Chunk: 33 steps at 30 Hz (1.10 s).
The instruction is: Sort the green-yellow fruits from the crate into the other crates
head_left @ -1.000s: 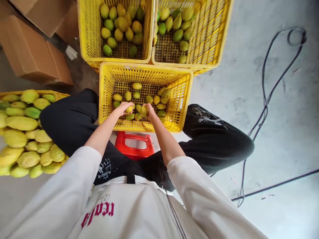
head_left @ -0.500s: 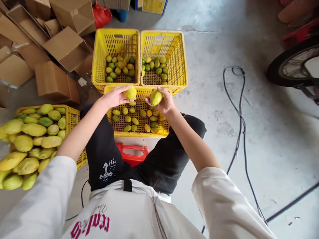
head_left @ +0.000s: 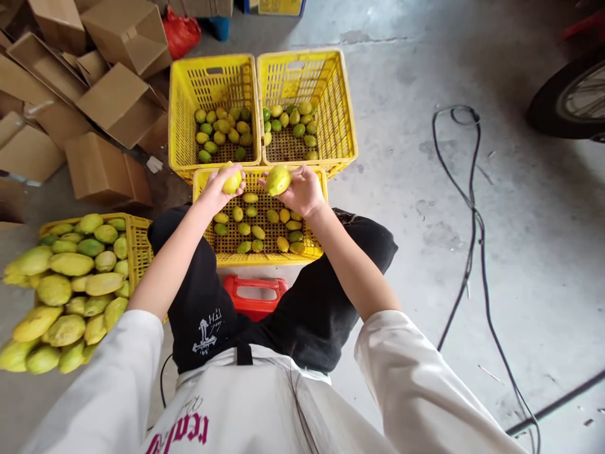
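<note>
My left hand (head_left: 220, 189) is closed around a yellow lemon (head_left: 232, 182), its fingers curled under the fruit. Close beside it, my right hand (head_left: 304, 191) grips a yellow-green lemon (head_left: 278, 180) with its pointed tip toward the lower left. Both hands are over the far side of the near yellow crate (head_left: 265, 258), apart from each other. Yellow and green lemons (head_left: 258, 231) lie loosely on that crate's floor in a left and a right group. Behind it, a left crate (head_left: 176, 113) and a right crate (head_left: 347, 113) each hold more small lemons.
A yellow crate (head_left: 139, 246) heaped with larger-looking yellow-green fruit (head_left: 70, 265) stands at my left. A red plastic piece with a handle slot (head_left: 258, 309) is between my legs. Cardboard boxes (head_left: 99, 167) fill the upper left. A black cable (head_left: 475, 214) and a wheel (head_left: 567, 101) are at right.
Both lemons have turned in my hands, and my right hand has moved left, nearer the left one. The view has shifted slightly; the lemons in the crates look unchanged.
</note>
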Motion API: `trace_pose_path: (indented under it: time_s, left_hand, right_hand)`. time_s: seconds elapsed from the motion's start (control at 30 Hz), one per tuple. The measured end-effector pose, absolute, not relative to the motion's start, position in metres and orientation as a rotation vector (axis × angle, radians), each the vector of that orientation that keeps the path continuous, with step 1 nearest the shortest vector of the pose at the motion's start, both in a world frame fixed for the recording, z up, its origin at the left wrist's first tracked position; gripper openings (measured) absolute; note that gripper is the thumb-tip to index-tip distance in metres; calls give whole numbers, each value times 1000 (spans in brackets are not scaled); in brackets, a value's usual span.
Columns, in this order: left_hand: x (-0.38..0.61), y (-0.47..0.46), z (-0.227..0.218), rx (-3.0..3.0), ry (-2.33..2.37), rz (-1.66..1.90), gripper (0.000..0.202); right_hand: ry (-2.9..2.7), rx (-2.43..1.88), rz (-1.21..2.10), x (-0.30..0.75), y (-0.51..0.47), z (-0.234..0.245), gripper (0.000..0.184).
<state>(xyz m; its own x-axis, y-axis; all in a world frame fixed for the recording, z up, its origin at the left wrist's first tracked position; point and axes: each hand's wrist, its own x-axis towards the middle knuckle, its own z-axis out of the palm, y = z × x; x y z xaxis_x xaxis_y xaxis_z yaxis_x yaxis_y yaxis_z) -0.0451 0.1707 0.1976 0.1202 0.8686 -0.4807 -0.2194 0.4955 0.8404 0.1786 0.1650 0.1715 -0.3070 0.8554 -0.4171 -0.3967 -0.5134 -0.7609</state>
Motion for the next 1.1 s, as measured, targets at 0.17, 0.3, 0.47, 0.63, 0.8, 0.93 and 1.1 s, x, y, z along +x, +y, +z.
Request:
trace_pose_path:
  time_s: [0.17, 0.3, 0.47, 0.63, 0.8, 0.93, 1.1]
  left_hand:
    - [-36, 174, 205, 661, 1140, 994, 36]
    - [-35, 169, 208, 668, 1120, 958, 36]
    - [-34, 168, 199, 685, 1114, 887, 33]
    - [-34, 168, 189, 678, 1129, 876, 35]
    - [-34, 171, 188, 648, 1112, 933, 34]
    - [-33, 173, 190, 577, 1033, 957, 34]
    - [-30, 172, 193, 542, 940, 921, 31]
  right_hand:
    - [-456, -968, 1877, 186, 173, 173, 27]
    - [-413, -962, 1816, 185, 176, 164, 25]
    - [-435, -934, 1856, 178, 170, 161, 32]
    - [-440, -916, 1943, 174, 165, 167, 41]
    - [-387, -874, 1994, 174, 161, 177, 25]
    - [-330, -869, 1959, 174, 159, 184, 15]
    - [-242, -949, 1855, 174, 160, 182, 5]
